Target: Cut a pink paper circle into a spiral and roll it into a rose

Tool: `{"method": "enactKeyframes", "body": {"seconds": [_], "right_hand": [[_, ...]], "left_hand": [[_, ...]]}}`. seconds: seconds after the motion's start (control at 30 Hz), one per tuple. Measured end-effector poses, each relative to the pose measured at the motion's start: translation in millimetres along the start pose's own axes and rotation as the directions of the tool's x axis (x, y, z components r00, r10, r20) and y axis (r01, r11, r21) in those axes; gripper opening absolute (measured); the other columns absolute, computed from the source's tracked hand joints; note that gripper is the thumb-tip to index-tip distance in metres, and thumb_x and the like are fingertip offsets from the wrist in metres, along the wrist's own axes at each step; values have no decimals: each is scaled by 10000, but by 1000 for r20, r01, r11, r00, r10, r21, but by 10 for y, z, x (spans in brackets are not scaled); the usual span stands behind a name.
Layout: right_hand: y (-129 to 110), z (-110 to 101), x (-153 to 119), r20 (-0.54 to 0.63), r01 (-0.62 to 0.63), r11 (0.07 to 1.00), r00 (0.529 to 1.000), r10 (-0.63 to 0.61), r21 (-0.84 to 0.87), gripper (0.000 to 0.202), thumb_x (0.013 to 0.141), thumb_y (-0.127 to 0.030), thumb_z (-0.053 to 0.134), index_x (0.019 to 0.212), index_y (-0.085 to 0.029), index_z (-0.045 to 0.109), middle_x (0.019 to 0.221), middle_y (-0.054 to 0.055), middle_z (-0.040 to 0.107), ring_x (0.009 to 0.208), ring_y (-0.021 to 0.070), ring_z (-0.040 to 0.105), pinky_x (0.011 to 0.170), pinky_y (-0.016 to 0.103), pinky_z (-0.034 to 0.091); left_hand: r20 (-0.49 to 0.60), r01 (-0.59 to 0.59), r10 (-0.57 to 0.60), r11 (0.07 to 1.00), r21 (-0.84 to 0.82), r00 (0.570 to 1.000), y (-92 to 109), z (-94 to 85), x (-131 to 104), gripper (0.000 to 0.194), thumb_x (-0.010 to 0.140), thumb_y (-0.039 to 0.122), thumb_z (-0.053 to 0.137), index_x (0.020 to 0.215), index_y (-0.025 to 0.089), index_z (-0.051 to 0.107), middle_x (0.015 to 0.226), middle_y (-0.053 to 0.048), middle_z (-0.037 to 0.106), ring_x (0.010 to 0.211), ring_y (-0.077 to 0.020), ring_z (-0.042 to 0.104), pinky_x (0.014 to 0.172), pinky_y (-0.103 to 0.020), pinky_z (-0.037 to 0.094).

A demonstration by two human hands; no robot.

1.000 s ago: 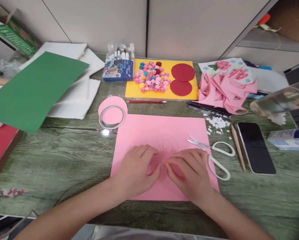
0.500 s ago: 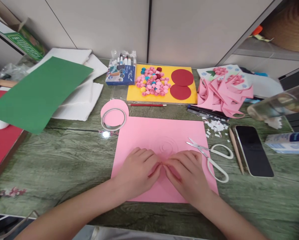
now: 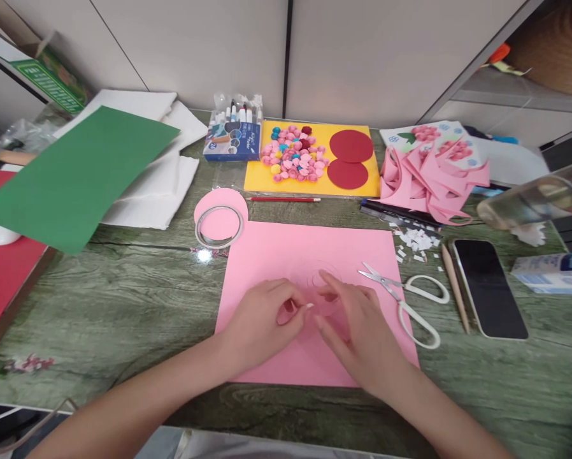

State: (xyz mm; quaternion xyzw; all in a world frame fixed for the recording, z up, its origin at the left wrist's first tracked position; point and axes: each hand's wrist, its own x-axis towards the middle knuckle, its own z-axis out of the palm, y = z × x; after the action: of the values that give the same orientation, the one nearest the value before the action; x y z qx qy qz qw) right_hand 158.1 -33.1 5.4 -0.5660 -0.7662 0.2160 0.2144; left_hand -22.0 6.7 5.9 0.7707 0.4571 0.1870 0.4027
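Above a pink sheet [image 3: 267, 255], my left hand [image 3: 267, 322] pinches a small pale piece [image 3: 309, 306] between thumb and fingertips. What the piece is cannot be made out. Just to its right, my right hand [image 3: 360, 325] has its thumb and forefinger apart, with nothing visible between them. Faint curved lines show on the sheet behind the fingers. Scissors [image 3: 388, 285] with white handles lie partly open on the sheet's right edge. A tape roll [image 3: 198, 231] rests on a pink paper circle [image 3: 219, 197] at the sheet's upper left corner.
Pink and coloured paper rolls [image 3: 295, 156] and dark red circles [image 3: 350, 145] lie on a yellow sheet [image 3: 262, 185]. Pink scraps [image 3: 434, 182], white bits [image 3: 416, 239], a wooden stick [image 3: 455, 287] and a phone [image 3: 490, 287] are at right. A green sheet [image 3: 80, 178] lies left.
The fingertips, together before, have come apart. My right thumb and forefinger have opened, and a pale piece now shows at my left fingertips.
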Motion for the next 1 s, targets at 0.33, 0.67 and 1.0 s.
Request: {"method": "enactKeyframes", "body": {"seconds": [0.33,0.67,1.0], "right_hand": [[-24,-14,9,-157,133,991,979,-132,-7,118,800,-136,568,870,-212,624,829,20,643,788,170,570,746,343,353],[-42,72,-29,-161,146,979,973,-168,-143,84,804,-146,568,801,-213,618,734,-5,653,747,164,540,750,366,289],[-56,88,-22,-157,132,987,977,-145,-89,61,788,-150,559,740,-186,569,704,1,620,727,176,526,718,366,297]], "left_hand": [[46,-91,86,990,109,995,28,51,-26,84,760,146,505,797,176,574,747,-14,635,714,-154,571,679,-303,442],[45,-283,301,825,488,953,-32,134,-93,156,822,201,444,775,156,585,714,-49,595,679,-183,513,631,-343,371],[6,-423,506,714,557,862,-50,135,-132,94,797,126,495,739,165,557,688,-32,624,665,-164,533,606,-335,326]]}}
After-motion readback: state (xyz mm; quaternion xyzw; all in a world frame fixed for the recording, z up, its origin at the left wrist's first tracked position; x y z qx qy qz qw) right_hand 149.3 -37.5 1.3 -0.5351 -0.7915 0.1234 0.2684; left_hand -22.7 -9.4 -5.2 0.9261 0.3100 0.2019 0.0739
